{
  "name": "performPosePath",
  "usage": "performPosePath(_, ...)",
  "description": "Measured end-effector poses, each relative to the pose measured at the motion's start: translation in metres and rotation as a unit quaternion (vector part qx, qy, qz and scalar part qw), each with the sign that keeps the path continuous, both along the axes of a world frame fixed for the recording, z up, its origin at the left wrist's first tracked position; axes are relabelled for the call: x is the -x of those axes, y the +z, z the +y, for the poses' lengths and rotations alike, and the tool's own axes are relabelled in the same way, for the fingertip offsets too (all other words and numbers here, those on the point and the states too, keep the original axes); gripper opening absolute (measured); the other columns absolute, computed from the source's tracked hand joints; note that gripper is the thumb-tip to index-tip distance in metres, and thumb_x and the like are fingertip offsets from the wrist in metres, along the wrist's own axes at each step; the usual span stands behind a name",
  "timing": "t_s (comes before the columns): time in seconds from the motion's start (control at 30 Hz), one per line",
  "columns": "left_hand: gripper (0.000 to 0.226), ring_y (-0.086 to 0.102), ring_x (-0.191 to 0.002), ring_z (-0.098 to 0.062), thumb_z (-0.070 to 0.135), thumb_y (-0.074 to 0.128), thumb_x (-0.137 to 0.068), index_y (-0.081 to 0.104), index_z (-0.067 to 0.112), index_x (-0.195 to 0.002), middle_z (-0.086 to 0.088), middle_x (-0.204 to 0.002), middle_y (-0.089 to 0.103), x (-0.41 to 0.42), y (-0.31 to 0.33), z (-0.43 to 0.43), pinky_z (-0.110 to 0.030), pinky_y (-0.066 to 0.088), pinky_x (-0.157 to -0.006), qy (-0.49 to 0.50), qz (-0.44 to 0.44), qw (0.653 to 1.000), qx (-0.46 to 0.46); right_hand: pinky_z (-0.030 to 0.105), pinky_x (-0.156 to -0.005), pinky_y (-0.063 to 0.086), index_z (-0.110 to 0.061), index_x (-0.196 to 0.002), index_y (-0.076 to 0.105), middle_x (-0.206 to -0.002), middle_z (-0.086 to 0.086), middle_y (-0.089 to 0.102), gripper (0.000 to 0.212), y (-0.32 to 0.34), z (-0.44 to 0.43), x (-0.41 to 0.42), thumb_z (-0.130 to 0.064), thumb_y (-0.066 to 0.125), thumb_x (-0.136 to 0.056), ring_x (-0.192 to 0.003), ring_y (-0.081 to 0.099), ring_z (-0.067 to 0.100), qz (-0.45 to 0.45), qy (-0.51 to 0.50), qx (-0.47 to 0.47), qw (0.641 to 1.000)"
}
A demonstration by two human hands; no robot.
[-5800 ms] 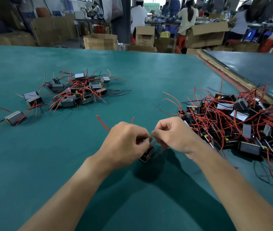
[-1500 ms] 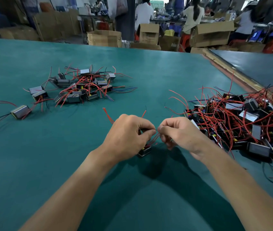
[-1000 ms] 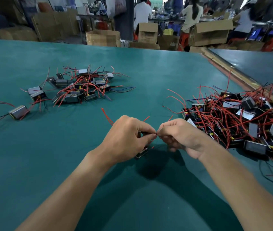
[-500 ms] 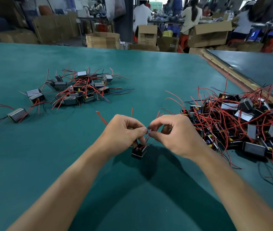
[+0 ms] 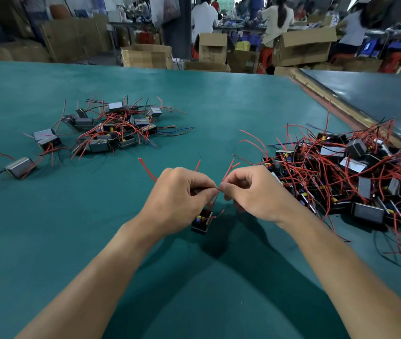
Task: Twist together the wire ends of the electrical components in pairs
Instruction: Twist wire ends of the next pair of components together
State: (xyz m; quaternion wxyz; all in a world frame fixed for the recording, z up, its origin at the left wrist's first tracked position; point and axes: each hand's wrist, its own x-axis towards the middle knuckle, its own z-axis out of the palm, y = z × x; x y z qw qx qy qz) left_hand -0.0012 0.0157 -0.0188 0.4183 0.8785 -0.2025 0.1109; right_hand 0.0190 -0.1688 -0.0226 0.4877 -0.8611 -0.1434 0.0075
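A small black component [image 5: 201, 222] sits under the hands over the middle of the green table [image 5: 47, 241]. Its red wires [image 5: 215, 200] rise to where the left hand [image 5: 177, 196] and right hand [image 5: 250, 192] each pinch the ends, fingertips meeting. A smaller pile [image 5: 113, 128] lies far left and a larger tangle [image 5: 353, 177] lies right

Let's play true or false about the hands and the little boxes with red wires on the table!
1. The left hand and the right hand both pinch the red wire ends. True.
2. The right pile is bigger than the left pile. True.
3. The black component being worked on lies in the left pile. False: it is just below the left hand.
4. The table is yellow. False: it is teal green.
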Motion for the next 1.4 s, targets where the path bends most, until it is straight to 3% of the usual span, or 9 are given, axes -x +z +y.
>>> performPosePath(0.17, 0.013, 0.046, -0.051, -0.001, 0.017, 0.071, -0.086, 0.074, 0.022, -0.074, 0.016, -0.054, 0.059, 0.0, 0.0, 0.001, -0.02, 0.041, -0.053, -0.007, -0.002, 1.0, -0.003, 0.03, -0.056, 0.045, -0.012, -0.069, 0.064, -0.057, -0.005, 0.062, 0.026, 0.002, 0.003, 0.003, -0.013, 0.063, -0.095, -0.049, 0.052, 0.013, 0.06, 0.002, -0.022, 0.998)
performPosePath(0.33, 0.012, 0.057, -0.055, -0.014, 0.018, 0.069, -0.086, 0.074, 0.017, -0.075, 0.009, -0.061, 0.067, -0.003, -0.002, 0.0, -0.027, 0.048, -0.056, -0.016, -0.001, 1.0, -0.007, 0.022, -0.045, 0.047, -0.01, -0.067, 0.059, -0.054, -0.002, 0.056, 0.03, 0.007, 0.005, 0.004, -0.011, 0.059, -0.097, -0.04, 0.048, 0.008, 0.171, -0.013, -0.1, 0.98)
performPosePath(0.53, 0.022, 0.052, -0.045, -0.006, 0.014, 0.066, -0.088, 0.073, 0.022, -0.069, 0.007, -0.063, 0.072, -0.009, -0.005, 0.0, -0.027, 0.052, -0.052, 0.052, 0.094, 0.989, 0.101, 0.032, -0.055, 0.038, -0.008, -0.059, 0.056, -0.053, 0.003, 0.05, 0.034, 0.007, 0.004, 0.007, -0.018, 0.068, -0.089, -0.05, 0.042, 0.015, -0.001, -0.035, -0.057, 0.998)
performPosePath(0.63, 0.018, 0.053, -0.047, -0.015, 0.018, 0.067, -0.089, 0.071, 0.023, -0.072, 0.004, -0.066, 0.074, -0.012, -0.005, 0.004, -0.039, 0.056, -0.056, 0.063, 0.128, 0.981, 0.128, 0.029, -0.051, 0.044, -0.008, -0.066, 0.064, -0.054, 0.0, 0.057, 0.015, 0.013, 0.003, 0.012, -0.017, 0.063, -0.078, -0.051, 0.048, 0.014, 0.039, 0.064, -0.075, 0.994)
performPosePath(0.8, 0.014, 0.053, -0.042, -0.015, 0.013, 0.066, -0.09, 0.065, 0.021, -0.078, 0.002, -0.062, 0.073, -0.012, -0.002, 0.004, -0.027, 0.049, -0.048, 0.061, 0.135, 0.979, 0.137, 0.025, -0.053, 0.047, -0.002, -0.085, 0.068, -0.065, 0.005, 0.061, 0.015, 0.014, 0.005, 0.019, -0.005, 0.06, -0.073, -0.057, 0.051, 0.016, 0.089, 0.158, -0.093, 0.979)
performPosePath(0.9, 0.013, 0.055, -0.044, -0.017, 0.012, 0.065, -0.089, 0.065, 0.021, -0.079, 0.001, -0.064, 0.073, -0.01, -0.002, 0.004, -0.033, 0.055, -0.052, 0.058, 0.143, 0.979, 0.131, 0.029, -0.056, 0.049, 0.001, -0.083, 0.069, -0.068, 0.009, 0.066, 0.006, 0.015, 0.004, 0.021, 0.001, 0.064, -0.079, -0.061, 0.054, 0.021, 0.088, 0.167, -0.096, 0.977)
performPosePath(1.1, 0.015, 0.059, -0.045, -0.016, 0.012, 0.062, -0.088, 0.064, 0.021, -0.076, 0.005, -0.062, 0.072, -0.008, 0.001, 0.001, -0.035, 0.056, -0.054, 0.081, 0.113, 0.985, 0.099, 0.015, -0.065, 0.048, -0.018, -0.089, 0.074, -0.078, -0.005, 0.073, 0.03, 0.022, -0.001, 0.025, 0.007, 0.065, -0.076, -0.068, 0.063, 0.005, 0.111, 0.255, -0.047, 0.959)
performPosePath(1.27, 0.014, 0.053, -0.041, -0.007, 0.014, 0.065, -0.086, 0.062, 0.02, -0.074, 0.008, -0.062, 0.072, -0.003, 0.003, -0.003, -0.021, 0.043, -0.047, 0.097, 0.103, 0.987, 0.077, 0.023, -0.058, 0.052, -0.011, -0.082, 0.077, -0.071, 0.009, 0.072, 0.015, 0.017, 0.002, 0.022, 0.004, 0.072, -0.082, -0.058, 0.062, 0.014, 0.101, 0.203, -0.04, 0.973)
performPosePath(1.4, 0.018, 0.058, -0.051, -0.001, 0.034, 0.073, -0.08, 0.068, 0.024, -0.066, 0.015, -0.057, 0.066, 0.001, 0.011, -0.001, -0.023, 0.05, -0.057, 0.138, 0.029, 0.99, 0.024, 0.024, -0.052, 0.051, -0.009, -0.081, 0.073, -0.067, 0.012, 0.068, 0.016, 0.013, 0.002, 0.015, 0.008, 0.073, -0.081, -0.049, 0.058, 0.017, 0.087, 0.143, -0.081, 0.982)
